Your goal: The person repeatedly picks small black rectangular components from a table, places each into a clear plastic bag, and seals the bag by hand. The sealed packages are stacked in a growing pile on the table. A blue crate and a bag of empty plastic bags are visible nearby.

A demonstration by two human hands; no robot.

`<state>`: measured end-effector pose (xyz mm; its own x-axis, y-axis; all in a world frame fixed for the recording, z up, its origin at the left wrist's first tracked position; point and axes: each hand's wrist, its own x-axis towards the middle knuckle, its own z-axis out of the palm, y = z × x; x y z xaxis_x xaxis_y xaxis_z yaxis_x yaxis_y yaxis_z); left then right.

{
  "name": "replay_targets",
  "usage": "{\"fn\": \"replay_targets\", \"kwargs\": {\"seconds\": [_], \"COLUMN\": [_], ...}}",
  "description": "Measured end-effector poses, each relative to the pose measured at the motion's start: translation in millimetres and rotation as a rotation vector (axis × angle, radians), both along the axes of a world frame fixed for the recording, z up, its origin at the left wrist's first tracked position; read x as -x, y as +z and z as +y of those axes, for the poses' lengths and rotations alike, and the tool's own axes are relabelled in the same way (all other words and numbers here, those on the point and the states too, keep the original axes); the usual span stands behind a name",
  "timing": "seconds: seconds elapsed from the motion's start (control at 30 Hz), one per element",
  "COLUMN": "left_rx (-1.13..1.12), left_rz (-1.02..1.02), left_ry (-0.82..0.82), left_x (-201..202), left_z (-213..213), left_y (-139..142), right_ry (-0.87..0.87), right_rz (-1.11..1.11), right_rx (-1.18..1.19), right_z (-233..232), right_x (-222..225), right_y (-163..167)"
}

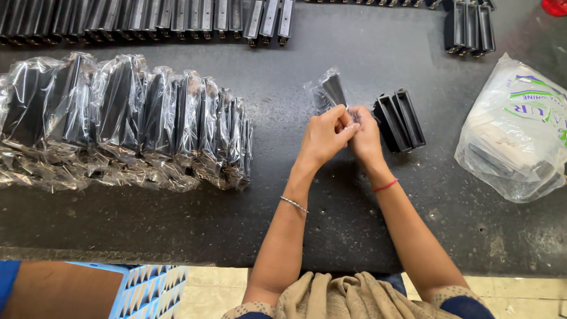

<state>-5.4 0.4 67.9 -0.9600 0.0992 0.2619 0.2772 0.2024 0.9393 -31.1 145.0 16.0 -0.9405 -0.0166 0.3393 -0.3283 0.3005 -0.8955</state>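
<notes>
My left hand (323, 137) and my right hand (366, 137) meet at the middle of the dark table (331, 212), fingers pinched together on the open end of a clear plastic bag (326, 93) that holds a black flat part. The bagged part points away from me, just beyond my fingertips. Two bare black parts (399, 120) stand on edge right beside my right hand. A silver bracelet circles my left wrist, a red thread my right.
A long row of bagged black parts (127, 121) fills the table's left side. Unbagged black parts line the far edge (147, 18) and stand at the far right (469, 26). A white plastic sack (517, 139) lies at the right. A blue crate (150, 289) sits below the table.
</notes>
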Motion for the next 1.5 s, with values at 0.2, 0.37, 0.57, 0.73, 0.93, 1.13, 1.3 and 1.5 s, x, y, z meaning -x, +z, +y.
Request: {"fn": "replay_targets", "kwargs": {"seconds": [0.2, 0.37, 0.57, 0.73, 0.93, 1.13, 1.3, 1.5], "left_rx": [-0.157, -0.228, -0.409, 0.032, 0.411, 0.662, 0.864, 0.561], "left_rz": [-0.249, -0.393, -0.104, 0.192, 0.332, 0.345, -0.033, -0.280], "left_ry": [-0.282, -0.455, -0.074, 0.365, 0.127, 0.133, 0.193, 0.125], "left_x": [-3, -10, 3, 11, 16, 11, 1, 2], "left_z": [4, -2, -21, -43, -45, -31, -19, -9], "left_y": [9, 18, 17, 2, -19, -10, 4, -3], "right_ry": [0.291, 0.501, 0.456, 0.406, 0.557, 0.451, 0.135, -0.123], "right_rz": [-0.456, -0.622, -0.638, -0.631, -0.652, -0.558, -0.332, -0.060], "right_rx": [0.179, 0.105, 0.197, 0.052, 0.192, 0.095, -0.094, -0.161], "right_z": [18, 35, 39, 44, 45, 53, 50, 48], "right_x": [-12, -18, -11, -9, -7, -5, -16, -24], "right_y": [25, 42, 36, 31, 18, 20, 47, 74]}}
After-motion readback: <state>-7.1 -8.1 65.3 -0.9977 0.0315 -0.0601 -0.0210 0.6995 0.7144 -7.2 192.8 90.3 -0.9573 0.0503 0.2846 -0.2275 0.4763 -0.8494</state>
